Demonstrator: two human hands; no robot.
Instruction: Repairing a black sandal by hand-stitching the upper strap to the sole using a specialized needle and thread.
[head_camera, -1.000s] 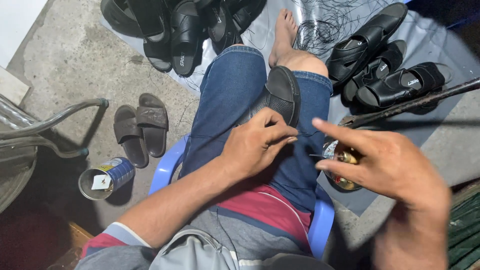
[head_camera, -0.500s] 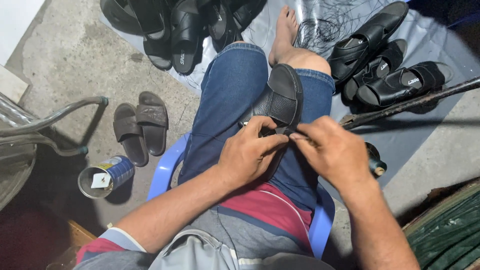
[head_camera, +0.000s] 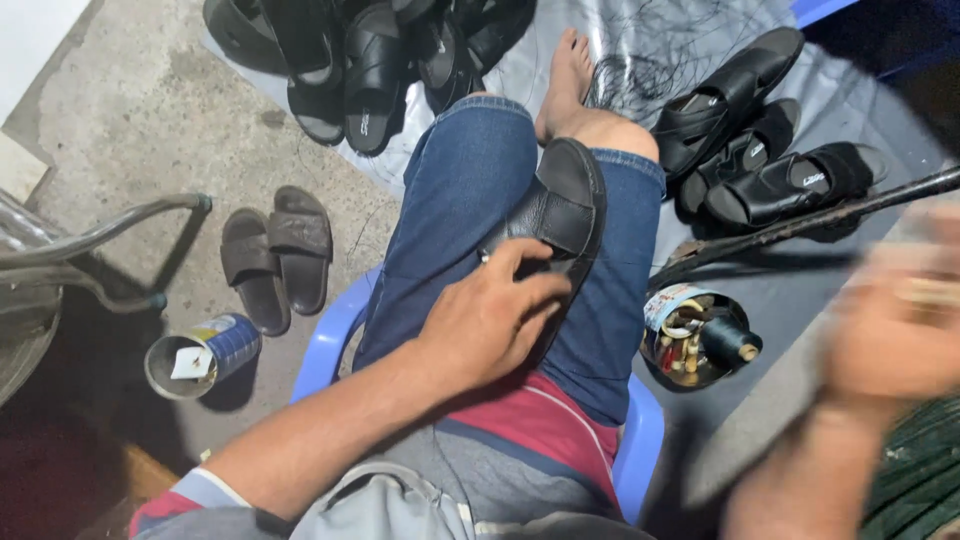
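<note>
The left hand (head_camera: 495, 325) is pressed flat on a black leather sandal (head_camera: 560, 215) held on the lap; the right hand (head_camera: 890, 335), drawn well aside, is too blurred to tell its grip. Stitching appears unfinished. A tin with a thread spool (head_camera: 728, 342) is set nearby, finished sandals (head_camera: 760, 165) beyond.

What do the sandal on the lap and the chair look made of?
Black sandal under the left hand: likely leather or faux leather, matte with a grained strap; which one cannot be told. Blue chair: moulded plastic, judging by its smooth, even-coloured rounded rim.
</note>
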